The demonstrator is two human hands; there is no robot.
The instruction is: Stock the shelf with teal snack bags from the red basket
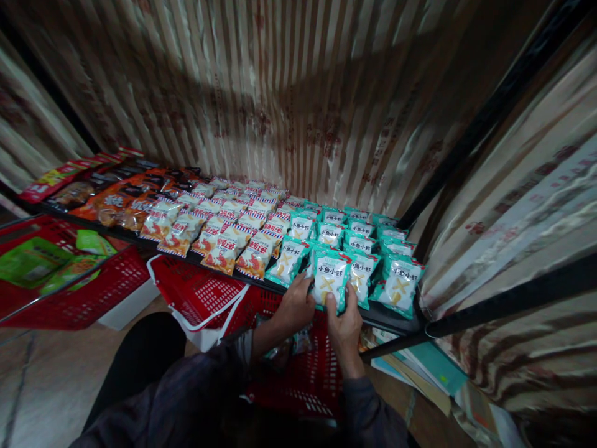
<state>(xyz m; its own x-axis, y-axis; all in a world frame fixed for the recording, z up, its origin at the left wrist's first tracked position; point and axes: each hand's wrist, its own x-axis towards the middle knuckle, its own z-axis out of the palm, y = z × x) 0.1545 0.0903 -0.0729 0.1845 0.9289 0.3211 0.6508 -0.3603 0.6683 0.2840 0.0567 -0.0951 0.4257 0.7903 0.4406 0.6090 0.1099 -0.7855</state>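
Both of my hands are at a teal-and-white snack bag (330,277) at the front edge of a black shelf (389,320). My right hand (344,317) grips its lower right side, thumb on the front. My left hand (297,303) is at its left edge with fingers curled, partly touching it; whether it holds anything is hidden. Rows of matching teal bags (401,283) stand behind and beside it. To their left are rows of white-and-orange bags (221,247).
Orange bags (109,199) and red packets (51,182) fill the shelf's left end. Under the shelf are red baskets (125,283), the left one with green packets (32,261). Black poles (466,140) and striped sheeting (289,93) surround the shelf. Books (431,364) lie at lower right.
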